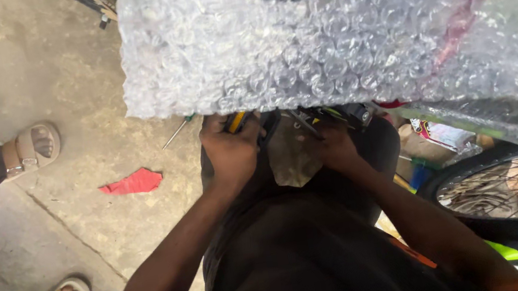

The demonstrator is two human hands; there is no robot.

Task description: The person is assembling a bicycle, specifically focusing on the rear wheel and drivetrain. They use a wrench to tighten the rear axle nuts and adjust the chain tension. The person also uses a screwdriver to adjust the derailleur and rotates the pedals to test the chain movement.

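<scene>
A big sheet of bubble wrap fills the top of the view, draped over something dark with a red stripe, and its lower edge hangs just above both hands. Under it spreads the grey concrete floor, cracked and stained. At the right, a bicycle wheel with a black tyre and thin spokes lies beside a clutter of coloured packets.

At the far left stand another person's feet in tan sandals (a second sandalled foot shows lower down, near the bottom corner), well apart from the hands.

The left hand is curled in a fist around a yellow-and-black tool handle, the fingers pressed together over it, right at the edge of the bubble wrap. The right hand sits just beside it, its fingers bent around dark metal parts half hidden under the wrap; whether they pinch or merely rest there I cannot tell.

A red scrap lies on the floor to the left of the hands, and a thin screwdriver with a green handle lies near the wrap's edge.
</scene>
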